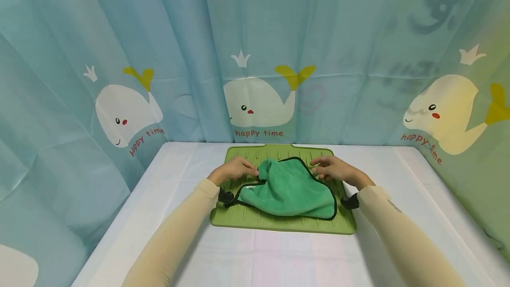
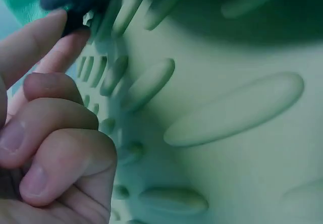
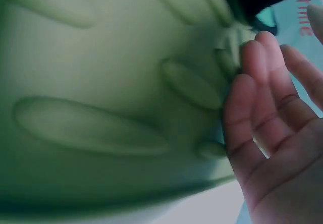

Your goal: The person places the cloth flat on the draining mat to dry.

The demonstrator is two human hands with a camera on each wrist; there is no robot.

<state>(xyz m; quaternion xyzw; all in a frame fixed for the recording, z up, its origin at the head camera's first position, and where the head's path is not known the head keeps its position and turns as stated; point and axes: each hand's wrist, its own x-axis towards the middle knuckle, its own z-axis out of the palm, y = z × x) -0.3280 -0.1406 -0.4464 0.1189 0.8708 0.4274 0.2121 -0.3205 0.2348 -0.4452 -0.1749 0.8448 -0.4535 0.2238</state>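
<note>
One green plush towel point(image 1: 288, 191) with a black hem lies rumpled over the middle of the ribbed green mat point(image 1: 255, 222), its far-left part folded up and its near-right corner spread toward the mat's near-right corner. Above the mat's far-left part, the left hand point(image 1: 236, 169) pinches the towel's black hem between thumb and a fingertip, the remaining fingers curled inward. Above the mat's far-right part, the right hand point(image 1: 335, 170) has a loose, fairly wide grip: fingers gently extended, close to the hem but apparently holding nothing; whether a fingertip touches it, I cannot tell.

The step in hand looks like arranging the towel by its edges, with a hold secured on the mat's left side only. The next move seems to call for the right fingers to close on the facing hem without catching the mat's ridges, while the left pinch keeps its fold from slipping.
</note>
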